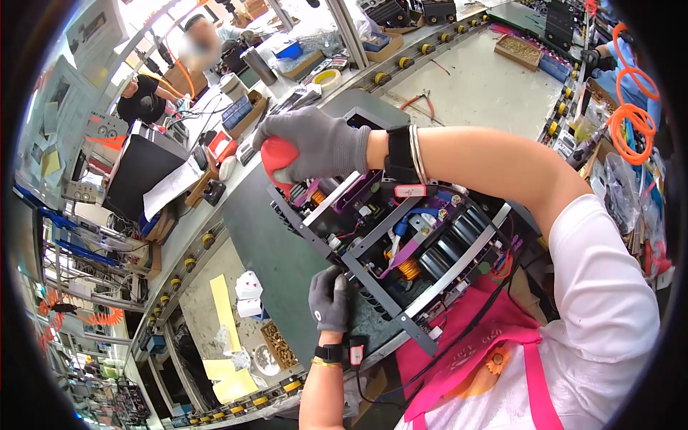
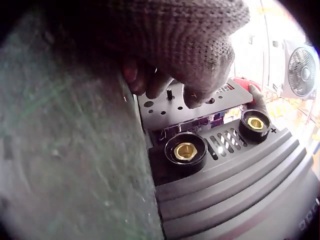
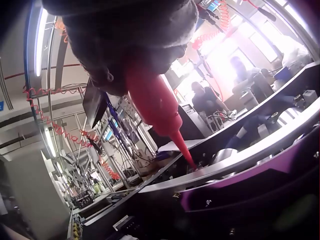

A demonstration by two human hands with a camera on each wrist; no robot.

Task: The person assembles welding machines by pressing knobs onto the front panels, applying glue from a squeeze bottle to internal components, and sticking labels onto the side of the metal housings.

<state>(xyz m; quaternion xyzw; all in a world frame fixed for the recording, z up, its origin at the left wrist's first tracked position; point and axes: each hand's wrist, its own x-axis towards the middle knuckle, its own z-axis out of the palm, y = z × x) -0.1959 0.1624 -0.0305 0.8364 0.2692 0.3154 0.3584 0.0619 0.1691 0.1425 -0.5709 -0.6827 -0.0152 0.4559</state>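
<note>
My gloved right hand grips a red squeeze bottle with its tapered nozzle aimed downward. In the right wrist view the nozzle tip reaches to a metal rail of an opened electronic unit. This unit has a dark frame, purple circuit boards, black capacitors and a copper coil. My gloved left hand is low beside the unit's front corner. In the left wrist view its bent fingers are at the grey front panel, around a threaded shaft; whether they pinch anything I cannot tell. Two brass-centred sockets sit nearby.
The unit stands on a dark green mat. A roller conveyor edge runs alongside. Yellow paper strips and a tray of small parts lie near the left hand. Other people sit at benches beyond. A black cable crosses my front.
</note>
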